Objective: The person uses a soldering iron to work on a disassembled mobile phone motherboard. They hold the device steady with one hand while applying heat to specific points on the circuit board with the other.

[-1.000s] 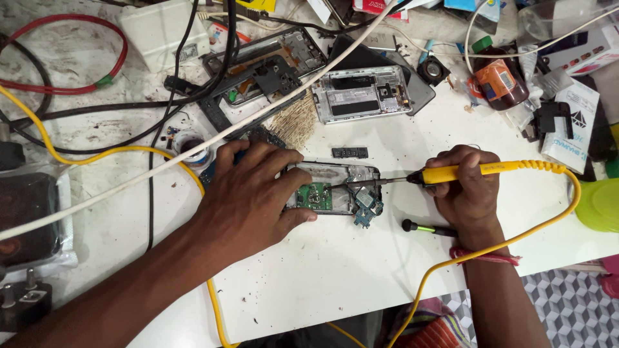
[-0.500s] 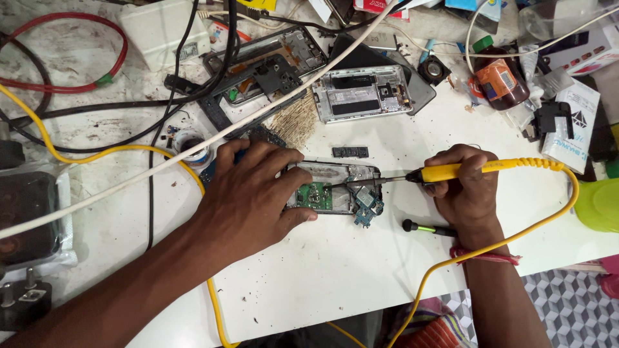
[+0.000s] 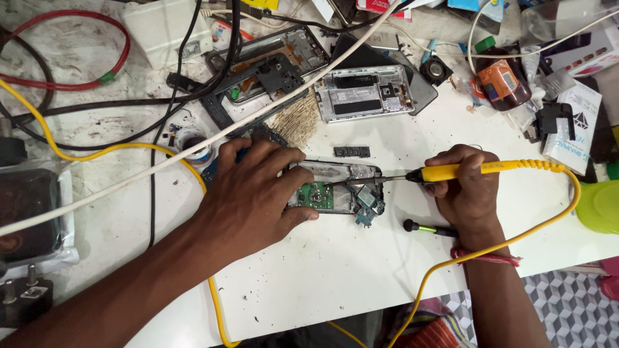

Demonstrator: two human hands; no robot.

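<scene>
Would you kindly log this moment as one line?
left hand: pins opened phone | right hand: holds yellow soldering iron, tip on phone | surface: white table

My left hand [image 3: 255, 193] presses down on an opened phone [image 3: 338, 190] lying on the white table [image 3: 335, 270], fingers over its green circuit board [image 3: 316, 194]. My right hand [image 3: 465, 190] grips a yellow soldering iron [image 3: 451, 171], its tip touching the board's middle. A small screwdriver [image 3: 429, 227] lies just beside my right wrist.

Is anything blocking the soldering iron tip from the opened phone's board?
Nothing visible. The right hand holds the yellow soldering iron, tip at the opened phone; the left hand steadies its other end, clear of the tip.
</scene>
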